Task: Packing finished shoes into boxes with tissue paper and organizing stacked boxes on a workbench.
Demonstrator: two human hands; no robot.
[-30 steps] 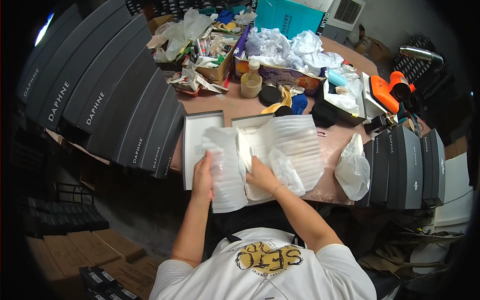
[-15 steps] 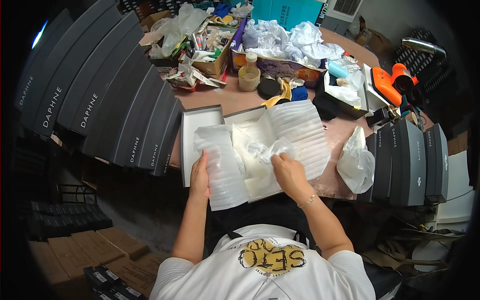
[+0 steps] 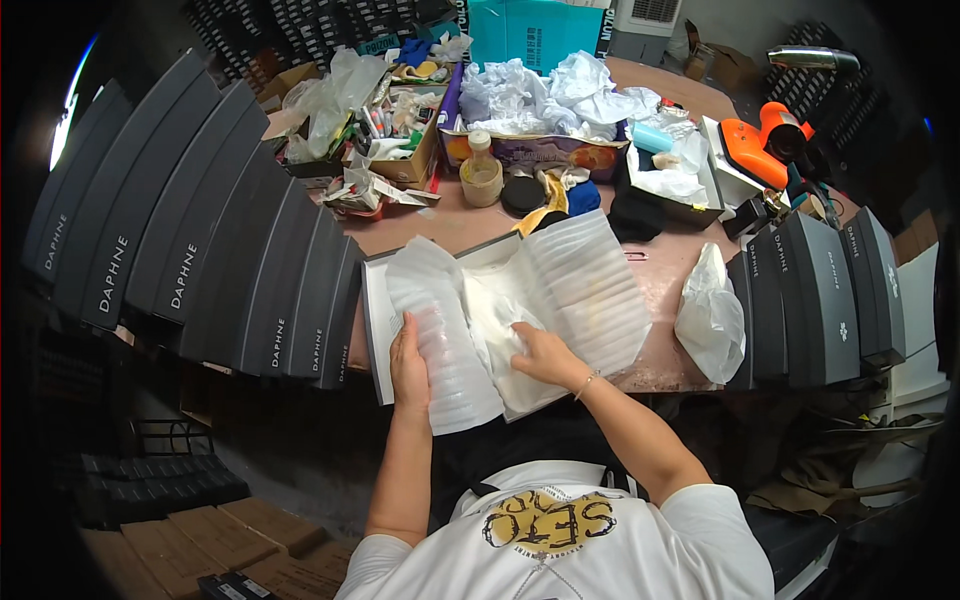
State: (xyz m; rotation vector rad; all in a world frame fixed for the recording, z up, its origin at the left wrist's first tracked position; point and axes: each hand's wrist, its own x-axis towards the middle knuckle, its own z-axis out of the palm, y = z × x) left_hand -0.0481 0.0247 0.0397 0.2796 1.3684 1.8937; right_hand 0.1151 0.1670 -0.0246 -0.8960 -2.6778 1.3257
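Note:
A shallow grey-edged shoebox (image 3: 378, 335) lies on the table in front of me, its inside pale. White ribbed foam sheet (image 3: 590, 280) spreads out of it to the right, and another foam flap (image 3: 440, 340) stands up on the left. My left hand (image 3: 410, 370) grips that left flap by its outer edge, fingers partly behind it. Between the flaps lies soft white wrapping (image 3: 490, 315); whatever it covers is hidden. My right hand (image 3: 545, 357) rests on this wrapping, thumb and index finger apart.
Dark grey shoeboxes (image 3: 210, 220) stand in a row at left, more (image 3: 815, 300) at right. Beside the right row sits a crumpled white paper bundle (image 3: 712, 318). Behind are a jar (image 3: 481, 175), a carton of crumpled paper (image 3: 540, 150) and an orange heat-gun-like tool (image 3: 755, 155).
My right hand has moved left and no longer pinches the crumpled translucent wrap. The white wrapping looks flatter. My left hand stays on the foam flap; the whole view has shifted slightly.

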